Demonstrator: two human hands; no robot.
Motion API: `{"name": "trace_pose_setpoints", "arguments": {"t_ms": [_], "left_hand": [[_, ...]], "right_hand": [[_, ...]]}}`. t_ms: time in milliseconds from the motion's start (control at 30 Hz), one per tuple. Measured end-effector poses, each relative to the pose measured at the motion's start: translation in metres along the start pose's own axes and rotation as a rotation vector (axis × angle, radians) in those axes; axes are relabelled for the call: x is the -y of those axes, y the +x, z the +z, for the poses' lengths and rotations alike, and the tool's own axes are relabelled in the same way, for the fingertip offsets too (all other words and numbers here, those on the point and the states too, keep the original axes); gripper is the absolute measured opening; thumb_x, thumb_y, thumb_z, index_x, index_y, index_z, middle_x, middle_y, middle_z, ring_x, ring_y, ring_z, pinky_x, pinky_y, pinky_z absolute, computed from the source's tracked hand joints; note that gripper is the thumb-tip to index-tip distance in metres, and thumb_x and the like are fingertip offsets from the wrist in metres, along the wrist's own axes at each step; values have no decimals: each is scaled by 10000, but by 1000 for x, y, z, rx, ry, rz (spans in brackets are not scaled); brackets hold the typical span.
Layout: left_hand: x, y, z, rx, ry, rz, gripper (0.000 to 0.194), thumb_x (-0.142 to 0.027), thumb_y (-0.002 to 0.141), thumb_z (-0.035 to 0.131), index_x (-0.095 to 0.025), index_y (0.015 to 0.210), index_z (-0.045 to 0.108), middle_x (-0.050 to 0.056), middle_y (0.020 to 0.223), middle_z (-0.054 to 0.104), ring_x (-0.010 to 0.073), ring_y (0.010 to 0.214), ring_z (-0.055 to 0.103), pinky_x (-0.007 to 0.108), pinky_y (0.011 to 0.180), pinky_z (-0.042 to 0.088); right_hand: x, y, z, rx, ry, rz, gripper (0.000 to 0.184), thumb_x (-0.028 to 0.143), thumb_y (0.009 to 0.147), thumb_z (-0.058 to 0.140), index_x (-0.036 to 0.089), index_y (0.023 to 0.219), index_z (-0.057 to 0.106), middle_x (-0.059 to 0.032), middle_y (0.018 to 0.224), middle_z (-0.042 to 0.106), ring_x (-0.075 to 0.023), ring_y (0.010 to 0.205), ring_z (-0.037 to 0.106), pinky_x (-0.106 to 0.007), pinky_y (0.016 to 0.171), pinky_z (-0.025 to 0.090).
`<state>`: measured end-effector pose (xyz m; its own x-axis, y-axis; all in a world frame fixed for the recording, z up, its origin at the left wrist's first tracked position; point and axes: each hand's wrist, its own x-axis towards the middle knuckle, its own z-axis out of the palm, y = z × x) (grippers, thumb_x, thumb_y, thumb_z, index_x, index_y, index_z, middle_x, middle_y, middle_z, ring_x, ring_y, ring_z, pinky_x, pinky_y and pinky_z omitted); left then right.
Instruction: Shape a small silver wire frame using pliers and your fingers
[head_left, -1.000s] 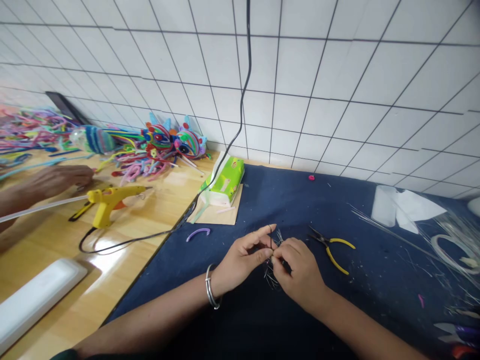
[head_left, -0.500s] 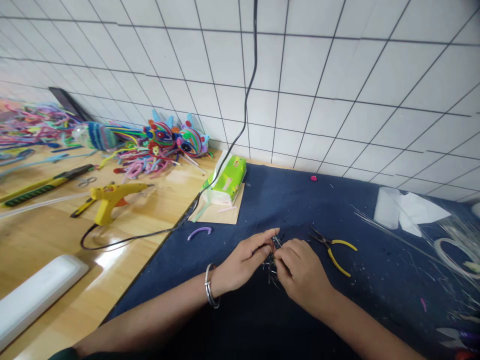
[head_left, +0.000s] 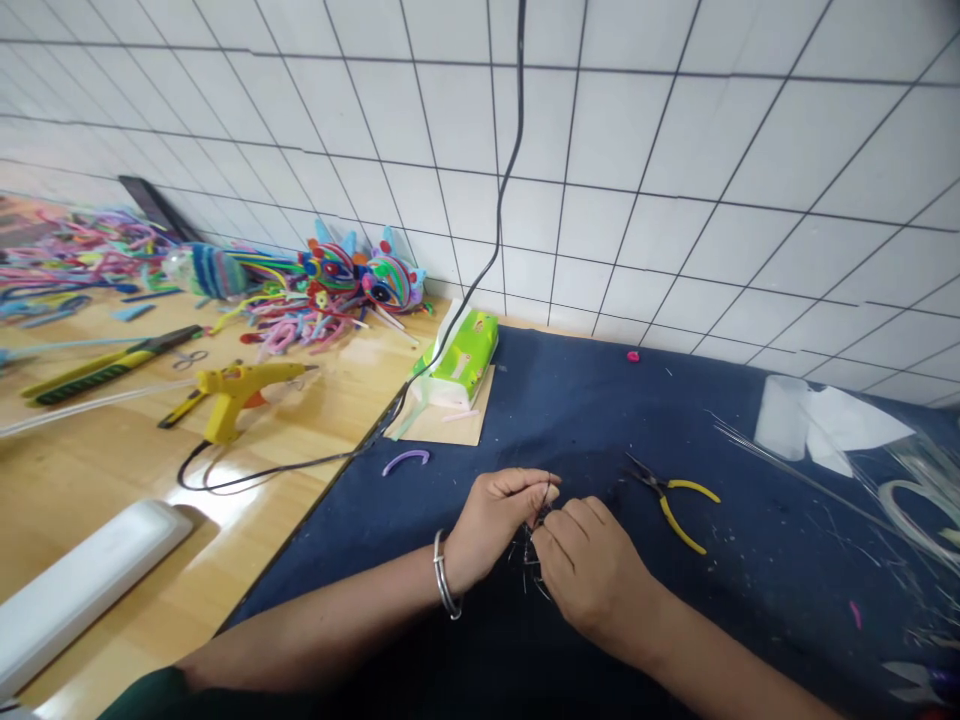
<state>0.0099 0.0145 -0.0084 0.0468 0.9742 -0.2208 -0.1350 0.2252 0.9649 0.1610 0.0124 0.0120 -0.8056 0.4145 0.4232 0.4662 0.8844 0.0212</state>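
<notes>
Between my two hands is a small tangle of thin, dark, shiny wire (head_left: 531, 572), its loose ends sticking out below the fingers. My left hand (head_left: 501, 520), with a silver bangle at the wrist, pinches the upper part of this wire piece between thumb and fingers. Curled close against it from the right, my right hand (head_left: 589, 560) grips the same piece lower down; its fingertips hide much of the wire. Yellow-handled needle-nose pliers (head_left: 667, 492) lie open on the dark blue cloth (head_left: 555, 400), right of my hands.
A yellow glue gun (head_left: 232, 395) lies on the wooden table at left, its black cord running rightward. Behind my hands are a green tissue pack (head_left: 469, 355) and a purple curved piece (head_left: 406, 458). Loose wires (head_left: 795, 460) spread at right. Colourful pipe cleaners (head_left: 82, 255) pile up at far left.
My left fingers have closed from a flatter, stretched pose into a pinch on the wire. My right hand has turned inward, its fingers curling tighter. The view has shifted slightly.
</notes>
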Motion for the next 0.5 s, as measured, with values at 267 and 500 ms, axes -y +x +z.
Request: {"name": "trace_pose_setpoints", "arguments": {"t_ms": [267, 500], "left_hand": [[-14, 1, -12, 289, 131, 210, 167, -261, 754, 638, -120, 809, 708, 56, 778, 607, 132, 734, 554, 240, 692, 439], [-19, 5, -19, 332, 282, 177, 164, -259, 724, 662, -102, 770, 675, 50, 774, 603, 116, 682, 561, 230, 641, 456]], "right_hand": [[-16, -3, -8, -1, 73, 162, 157, 148, 834, 438, 157, 723, 549, -31, 675, 485, -159, 647, 392, -332, 611, 307], [-22, -6, -10, -73, -38, 41, 104, 136, 837, 465, 152, 856, 566, -25, 678, 504, -152, 638, 427, -324, 586, 317]]}}
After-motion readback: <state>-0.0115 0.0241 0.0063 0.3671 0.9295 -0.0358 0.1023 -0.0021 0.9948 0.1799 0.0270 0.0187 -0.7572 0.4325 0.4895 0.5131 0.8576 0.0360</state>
